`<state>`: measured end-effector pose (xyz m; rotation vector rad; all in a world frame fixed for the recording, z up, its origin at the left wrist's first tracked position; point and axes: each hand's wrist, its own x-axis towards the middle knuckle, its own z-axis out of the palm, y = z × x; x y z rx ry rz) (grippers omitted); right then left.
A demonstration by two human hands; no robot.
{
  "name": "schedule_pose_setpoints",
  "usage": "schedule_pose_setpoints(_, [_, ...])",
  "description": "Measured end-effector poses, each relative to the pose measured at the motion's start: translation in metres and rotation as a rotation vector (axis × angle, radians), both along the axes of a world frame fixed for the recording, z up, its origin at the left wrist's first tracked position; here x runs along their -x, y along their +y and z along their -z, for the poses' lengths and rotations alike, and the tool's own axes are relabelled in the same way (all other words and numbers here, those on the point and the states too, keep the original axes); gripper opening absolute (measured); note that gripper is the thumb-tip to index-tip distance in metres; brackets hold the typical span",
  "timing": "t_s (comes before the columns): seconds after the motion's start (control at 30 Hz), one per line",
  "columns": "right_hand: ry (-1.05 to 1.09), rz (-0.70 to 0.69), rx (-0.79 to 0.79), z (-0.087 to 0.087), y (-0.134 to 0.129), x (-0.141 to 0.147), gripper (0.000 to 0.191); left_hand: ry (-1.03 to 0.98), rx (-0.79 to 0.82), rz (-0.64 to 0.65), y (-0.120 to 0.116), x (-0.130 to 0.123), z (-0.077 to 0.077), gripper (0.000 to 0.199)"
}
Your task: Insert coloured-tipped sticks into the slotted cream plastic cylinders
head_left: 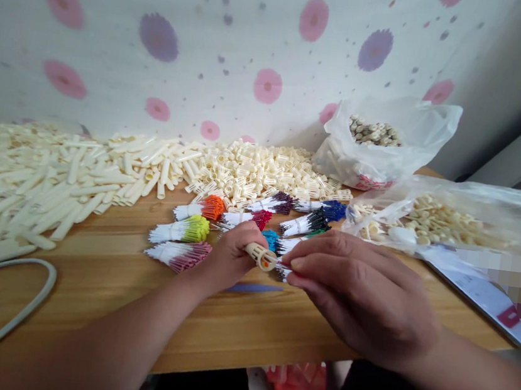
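My left hand (pixel 233 250) is closed round a cream slotted plastic tube (pixel 260 256), its open end facing right. A small orange-red spot shows inside that end. Close by on the right, my right hand (pixel 358 289) pinches a thin white pen refill (pixel 281 263), mostly hidden by the fingers, its tip near the tube's mouth. Behind both hands lie banded bundles of thin refills with coloured ends: yellow (pixel 180 229), orange (pixel 199 208), pink (pixel 178 254), dark blue (pixel 320 209) and black (pixel 305 222). A light-blue bundle is partly covered by my hands.
Long cream tubes (pixel 91 184) are heaped on the left of the wooden table (pixel 132 312). Short slotted pieces (pixel 254 169) form a pile at the back. Plastic bags of parts (pixel 384 153) stand right, near a flat white-and-blue packet (pixel 468 284). A white cable (pixel 39 294) curves at left.
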<state>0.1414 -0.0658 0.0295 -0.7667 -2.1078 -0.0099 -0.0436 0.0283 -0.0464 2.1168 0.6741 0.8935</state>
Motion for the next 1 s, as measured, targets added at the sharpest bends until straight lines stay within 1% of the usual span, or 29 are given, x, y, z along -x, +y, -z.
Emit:
schedule_pose_setpoints(0.13, [-0.031,0.014,0.065,0.010,0.007,-0.005,0.015,0.084,-0.047,-0.052,0.002,0.000,0.002,0.017])
schedule_pose_setpoints(0.23, [-0.047,0.036,0.044,0.018,0.013,-0.007,0.017,0.114,-0.047,-0.055,0.002,0.000,0.000,0.012])
schedule_pose_setpoints(0.3, [-0.055,0.073,0.001,0.020,0.016,-0.008,0.015,0.132,-0.024,-0.019,0.000,0.002,-0.001,0.011])
schedule_pose_setpoints(0.37, [-0.066,0.108,-0.026,0.022,0.019,-0.009,0.015,0.153,-0.014,0.051,-0.001,0.004,-0.001,0.013])
schedule_pose_setpoints(0.43, [-0.075,0.131,-0.034,0.024,0.021,-0.012,0.016,0.151,-0.017,0.101,-0.001,0.006,0.000,0.019])
schedule_pose_setpoints(0.6, [-0.108,0.174,-0.021,0.028,0.025,-0.018,0.021,0.213,0.005,0.008,-0.005,0.001,0.002,0.023])
schedule_pose_setpoints(0.7, [-0.059,0.176,0.007,0.030,0.026,-0.018,0.020,0.225,-0.008,-0.052,-0.009,-0.004,0.000,0.021])
schedule_pose_setpoints(0.8, [0.080,0.175,0.022,0.032,0.027,-0.014,0.015,0.254,-0.090,-0.130,-0.009,-0.005,0.001,0.019])
schedule_pose_setpoints(0.9, [0.228,0.162,0.101,0.036,0.027,-0.009,0.010,0.260,-0.212,-0.165,-0.005,-0.003,0.004,0.022])
schedule_pose_setpoints(0.97, [0.296,0.124,0.161,0.038,0.027,-0.008,0.010,0.259,-0.265,-0.192,-0.003,-0.002,0.005,0.023])
schedule_pose_setpoints(1.0, [0.310,0.079,0.190,0.038,0.028,-0.009,0.011,0.260,-0.276,-0.203,-0.001,-0.001,0.006,0.023])
